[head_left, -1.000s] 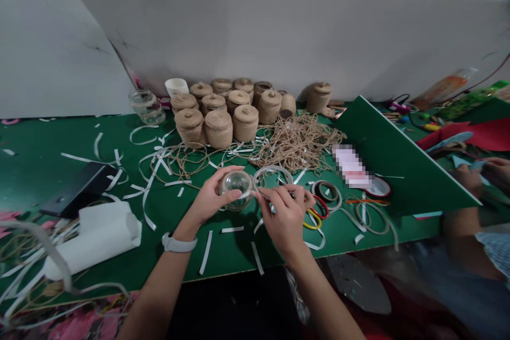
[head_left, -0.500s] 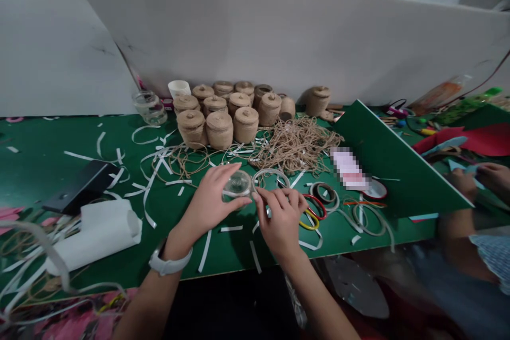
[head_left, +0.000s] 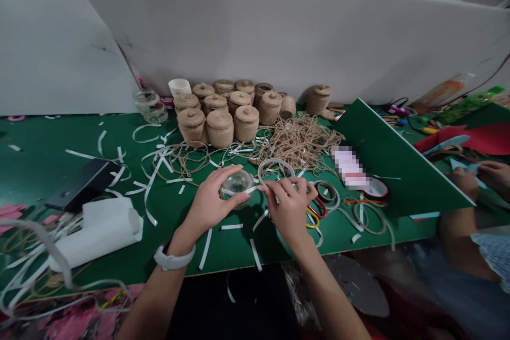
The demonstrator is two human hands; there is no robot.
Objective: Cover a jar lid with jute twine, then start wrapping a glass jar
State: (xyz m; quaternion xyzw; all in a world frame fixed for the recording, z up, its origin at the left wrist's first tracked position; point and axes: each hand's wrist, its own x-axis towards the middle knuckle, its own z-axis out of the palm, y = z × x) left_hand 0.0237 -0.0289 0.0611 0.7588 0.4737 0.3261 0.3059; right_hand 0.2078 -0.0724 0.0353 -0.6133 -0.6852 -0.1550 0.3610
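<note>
At mid-frame, our left hand (head_left: 207,203) curls its fingers around a glass jar (head_left: 238,183), bare of twine; our right hand (head_left: 289,210) pinches a pale strip (head_left: 252,189) partly across it, fingers nearly closed. Twine-covered jars (head_left: 220,130) stand upper centre, most lidded.

Twine-wrapped jars (head_left: 220,130): 13, of which 11 lidded. Bare glass jars (head_left: 236,181): 2. White roll (head_left: 95,228): 1. Loose twine heap (head_left: 298,143): 1. Scissors (head_left: 314,224): 1 pair. White strips (head_left: 256,255): numerous; overlap prevents an exact count.
</note>
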